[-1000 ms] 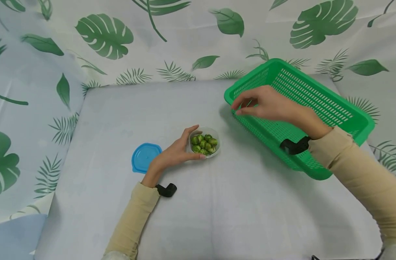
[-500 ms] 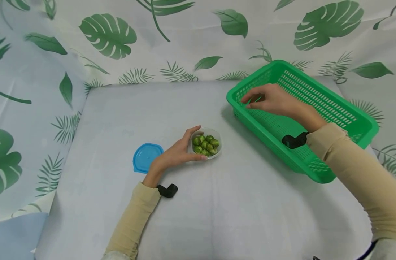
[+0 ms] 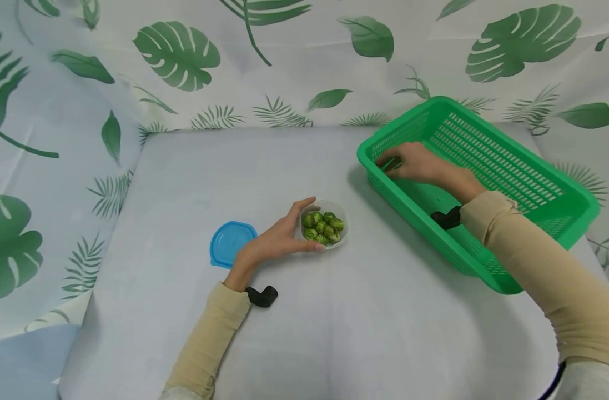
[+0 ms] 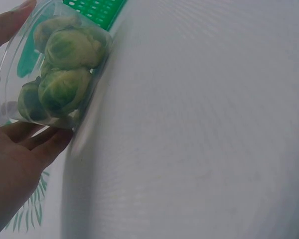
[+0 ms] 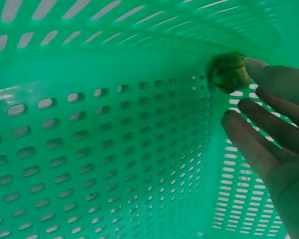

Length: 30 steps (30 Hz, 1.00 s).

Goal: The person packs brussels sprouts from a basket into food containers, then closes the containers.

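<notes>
In the head view my left hand (image 3: 276, 240) holds a small clear plastic tub (image 3: 345, 219) from its left side, thumb near the front and fingers round the back. Several Brussels sprouts (image 3: 323, 226) fill it. My right hand (image 3: 418, 162) reaches into the left end of a green perforated basket (image 3: 434, 241). By the right wrist view, a single Brussels sprout (image 5: 229, 73) lies near the basket's corner, against one of my right fingertips (image 5: 255, 64); the other fingers stay apart from it. The left wrist view shows the tub's side wall and sprouts (image 4: 67, 89) close up.
A blue lid (image 3: 229, 242) lies left of the tub, partly behind my left wrist. The table (image 3: 284, 333) has a pale cloth. Leaf-printed sheets (image 3: 274, 61) hang behind and at the sides. The basket's raised rim surrounds my right hand.
My right hand has moved right and down, from above the basket's left rim to inside it. My left hand keeps its hold on the tub. The view has shifted slightly.
</notes>
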Each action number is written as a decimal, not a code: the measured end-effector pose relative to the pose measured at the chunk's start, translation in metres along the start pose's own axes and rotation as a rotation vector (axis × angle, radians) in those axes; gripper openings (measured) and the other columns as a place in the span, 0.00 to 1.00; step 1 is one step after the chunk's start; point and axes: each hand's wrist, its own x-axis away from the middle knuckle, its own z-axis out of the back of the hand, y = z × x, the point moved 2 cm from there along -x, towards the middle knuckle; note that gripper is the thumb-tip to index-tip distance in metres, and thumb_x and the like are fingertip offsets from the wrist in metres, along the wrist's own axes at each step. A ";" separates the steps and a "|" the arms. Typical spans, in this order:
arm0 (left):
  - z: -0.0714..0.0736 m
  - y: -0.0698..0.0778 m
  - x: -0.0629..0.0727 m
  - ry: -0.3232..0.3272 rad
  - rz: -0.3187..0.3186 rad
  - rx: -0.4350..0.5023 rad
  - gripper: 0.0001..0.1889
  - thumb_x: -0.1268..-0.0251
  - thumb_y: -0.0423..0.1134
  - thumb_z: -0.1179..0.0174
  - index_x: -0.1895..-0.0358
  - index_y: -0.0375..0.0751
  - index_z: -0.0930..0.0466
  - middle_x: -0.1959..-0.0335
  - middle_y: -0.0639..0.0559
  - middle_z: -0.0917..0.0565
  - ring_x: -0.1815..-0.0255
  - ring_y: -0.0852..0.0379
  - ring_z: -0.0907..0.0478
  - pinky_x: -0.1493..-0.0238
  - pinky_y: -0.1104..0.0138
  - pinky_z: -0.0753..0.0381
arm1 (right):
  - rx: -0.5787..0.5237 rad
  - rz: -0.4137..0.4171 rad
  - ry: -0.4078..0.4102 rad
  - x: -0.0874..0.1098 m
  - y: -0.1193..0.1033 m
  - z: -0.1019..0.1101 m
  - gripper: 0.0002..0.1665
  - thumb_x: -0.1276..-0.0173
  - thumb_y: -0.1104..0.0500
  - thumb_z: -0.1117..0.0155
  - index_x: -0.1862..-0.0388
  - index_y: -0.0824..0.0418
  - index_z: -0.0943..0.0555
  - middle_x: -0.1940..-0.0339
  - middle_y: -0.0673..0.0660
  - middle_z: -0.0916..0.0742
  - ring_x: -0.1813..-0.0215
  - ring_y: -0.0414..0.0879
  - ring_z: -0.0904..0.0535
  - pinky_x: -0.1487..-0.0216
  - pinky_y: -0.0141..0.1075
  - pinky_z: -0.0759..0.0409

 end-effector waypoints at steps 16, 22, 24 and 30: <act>0.001 0.001 0.002 0.006 0.006 -0.013 0.55 0.36 0.50 0.27 0.16 0.53 0.59 0.18 0.52 0.43 0.16 0.49 0.50 0.21 0.45 0.44 | 0.069 0.008 0.014 -0.010 0.008 -0.013 0.17 0.29 0.69 0.37 0.43 0.72 0.17 0.48 0.71 0.12 0.46 0.66 0.15 0.48 0.55 0.17; -0.002 0.003 0.001 0.001 0.009 -0.009 0.55 0.36 0.49 0.27 0.16 0.54 0.59 0.18 0.51 0.43 0.15 0.48 0.50 0.20 0.45 0.44 | 0.040 0.005 0.045 -0.002 0.008 -0.011 0.15 0.30 0.70 0.36 0.45 0.72 0.16 0.49 0.70 0.12 0.47 0.65 0.14 0.49 0.53 0.16; -0.002 0.003 0.001 0.003 0.008 -0.013 0.55 0.36 0.49 0.27 0.16 0.54 0.60 0.18 0.51 0.42 0.15 0.48 0.50 0.20 0.45 0.45 | 0.024 0.001 0.058 0.000 0.006 -0.009 0.15 0.30 0.70 0.35 0.46 0.71 0.15 0.49 0.69 0.11 0.47 0.63 0.14 0.49 0.51 0.15; -0.001 0.003 0.002 0.012 0.008 -0.019 0.55 0.36 0.48 0.28 0.16 0.53 0.59 0.18 0.51 0.41 0.15 0.48 0.50 0.20 0.45 0.45 | -0.034 -0.011 0.078 0.007 0.000 0.000 0.13 0.29 0.68 0.34 0.47 0.68 0.14 0.49 0.67 0.10 0.47 0.60 0.13 0.55 0.36 0.14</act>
